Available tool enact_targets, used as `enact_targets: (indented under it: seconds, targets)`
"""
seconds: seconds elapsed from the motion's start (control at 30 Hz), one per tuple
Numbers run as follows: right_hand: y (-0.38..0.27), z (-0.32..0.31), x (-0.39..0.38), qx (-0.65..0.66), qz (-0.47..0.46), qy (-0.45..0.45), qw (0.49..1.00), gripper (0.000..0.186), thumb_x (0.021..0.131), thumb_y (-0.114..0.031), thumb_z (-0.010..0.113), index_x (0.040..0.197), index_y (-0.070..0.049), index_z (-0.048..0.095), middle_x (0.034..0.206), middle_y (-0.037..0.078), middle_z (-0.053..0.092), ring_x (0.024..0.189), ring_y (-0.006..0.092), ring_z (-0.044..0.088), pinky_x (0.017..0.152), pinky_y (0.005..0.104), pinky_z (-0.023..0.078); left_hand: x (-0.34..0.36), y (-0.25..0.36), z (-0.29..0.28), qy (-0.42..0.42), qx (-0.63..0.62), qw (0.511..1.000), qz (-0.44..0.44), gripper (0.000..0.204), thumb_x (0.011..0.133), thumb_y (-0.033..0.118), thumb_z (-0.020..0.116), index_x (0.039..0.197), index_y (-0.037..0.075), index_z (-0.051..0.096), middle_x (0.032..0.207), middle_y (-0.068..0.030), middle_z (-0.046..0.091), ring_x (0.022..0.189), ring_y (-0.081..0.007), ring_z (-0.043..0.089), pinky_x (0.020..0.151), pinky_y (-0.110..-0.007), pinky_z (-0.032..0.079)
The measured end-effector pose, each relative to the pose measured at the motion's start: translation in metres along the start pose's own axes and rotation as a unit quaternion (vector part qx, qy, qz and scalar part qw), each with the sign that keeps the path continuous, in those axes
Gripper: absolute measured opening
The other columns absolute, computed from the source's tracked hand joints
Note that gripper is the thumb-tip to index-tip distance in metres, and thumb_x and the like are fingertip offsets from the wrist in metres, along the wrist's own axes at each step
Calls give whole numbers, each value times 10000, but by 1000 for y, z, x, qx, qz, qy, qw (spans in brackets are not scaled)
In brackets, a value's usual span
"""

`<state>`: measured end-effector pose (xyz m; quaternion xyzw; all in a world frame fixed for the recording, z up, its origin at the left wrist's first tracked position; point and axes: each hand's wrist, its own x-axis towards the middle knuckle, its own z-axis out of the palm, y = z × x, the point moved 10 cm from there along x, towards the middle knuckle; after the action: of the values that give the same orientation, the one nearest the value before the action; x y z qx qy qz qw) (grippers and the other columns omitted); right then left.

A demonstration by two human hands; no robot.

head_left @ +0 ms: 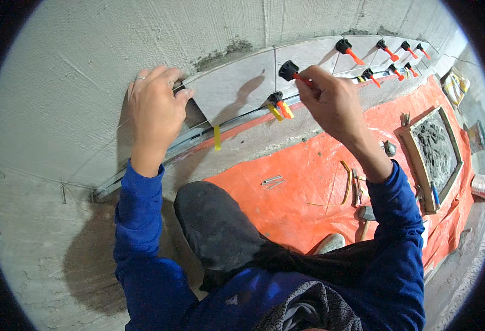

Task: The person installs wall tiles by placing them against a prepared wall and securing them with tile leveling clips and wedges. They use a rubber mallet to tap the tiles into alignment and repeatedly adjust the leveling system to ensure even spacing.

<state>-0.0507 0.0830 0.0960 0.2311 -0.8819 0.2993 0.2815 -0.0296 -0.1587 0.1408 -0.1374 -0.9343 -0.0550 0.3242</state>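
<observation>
My right hand (333,102) pinches the red handle of a tile-levelling clamp (289,70). The clamp's round black head is at the seam between two pale grey wall tiles. Below it, a second black-and-red clamp (278,101) sits near the lower edge of the row. My left hand (158,107) rests at the left end of the nearest tile (234,85). Its fingers are bent against the wall with the thumb apart, beside the tile's edge. A dark shadowed strip shows between hand and tile; any object under the fingertips is hidden.
Several more clamps (348,48) run along the tile row to the right. A metal rail (192,134) with yellow tape (217,138) lies below. An orange sheet (259,193) covers the floor, with a framed tray of grey mortar (440,110), a mallet (365,214) and loose rods (273,181).
</observation>
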Motion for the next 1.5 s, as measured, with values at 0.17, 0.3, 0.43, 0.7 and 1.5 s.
enact_targets:
  seconds: [0.17, 0.3, 0.43, 0.7, 1.5]
  targets:
    - [3, 7, 1, 7, -13, 12, 1000, 121, 897, -154, 654, 900, -34, 639, 602, 157, 592, 516, 324, 622, 484, 388, 464, -1, -1, -1, 35, 15, 999, -21, 277, 699, 150, 778, 953, 55, 725, 988, -74, 694, 945, -297, 588, 875, -415, 426]
    - [1, 7, 2, 4, -16, 23, 1000, 148, 904, -160, 641, 846, -30, 603, 549, 150, 545, 484, 328, 591, 475, 402, 450, -2, -2, -2, 48, -12, 998, -26, 269, 696, 155, 786, 938, 53, 729, 958, -68, 700, 929, -291, 588, 859, -406, 417]
    - [-1, 7, 3, 3, -9, 27, 1000, 170, 904, -159, 640, 813, -31, 577, 532, 154, 518, 477, 341, 578, 465, 415, 437, -3, -4, -1, 49, -7, 998, -31, 265, 697, 164, 793, 929, 53, 731, 923, -60, 704, 918, -280, 588, 846, -399, 413]
    - [-7, 11, 5, -28, -16, 39, 999, 211, 903, -163, 626, 748, -46, 541, 520, 155, 508, 481, 359, 572, 459, 433, 442, -4, -4, -3, 56, -26, 998, -20, 268, 695, 163, 793, 931, 49, 733, 910, -63, 702, 904, -273, 589, 840, -394, 416]
    - [6, 22, 16, 49, 34, -5, 998, 169, 874, -143, 655, 932, 7, 601, 659, 167, 661, 587, 302, 678, 545, 383, 507, -34, -6, -26, 184, -113, 975, -58, 255, 734, 89, 801, 963, 20, 714, 977, -102, 679, 902, -254, 617, 781, -368, 491]
